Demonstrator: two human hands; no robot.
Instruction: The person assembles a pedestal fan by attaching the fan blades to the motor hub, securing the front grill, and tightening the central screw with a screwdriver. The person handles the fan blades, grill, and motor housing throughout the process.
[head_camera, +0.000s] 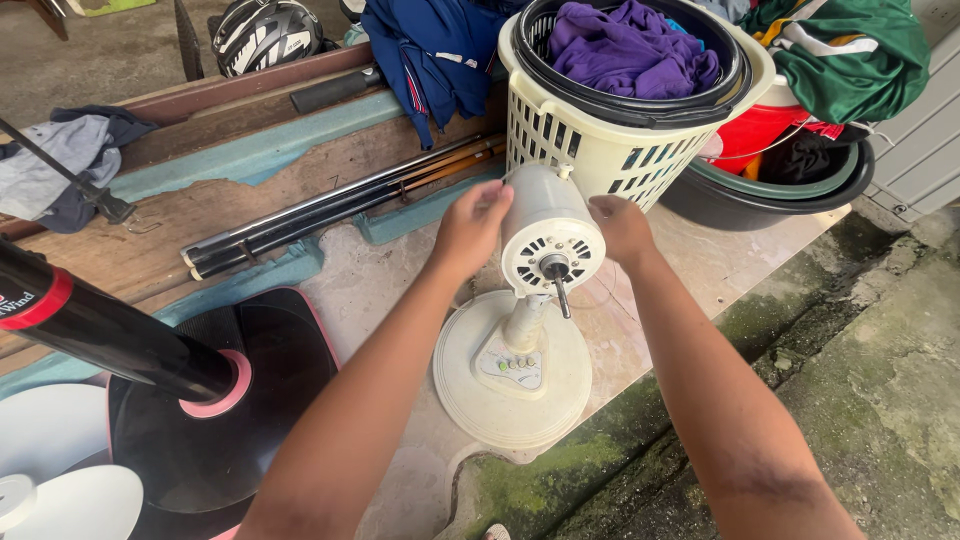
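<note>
Clearly both hands grip the cream plastic fan motor housing (550, 235), standing on its round base (512, 375) before the laundry basket (610, 150): left hand (472, 228) and right hand (620, 228) closed around its sides. Probably light, rigid, top-heavy; housing sides suit holding, not the bare shaft (560, 290).

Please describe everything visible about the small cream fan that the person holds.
The small cream fan looks like plastic and has no blades or guard: its bare motor housing faces the camera, with vent slots and a dark shaft sticking out. A short neck joins it to a round base with small buttons, standing on the concrete floor. The left hand and right hand grip the housing's sides.
</note>
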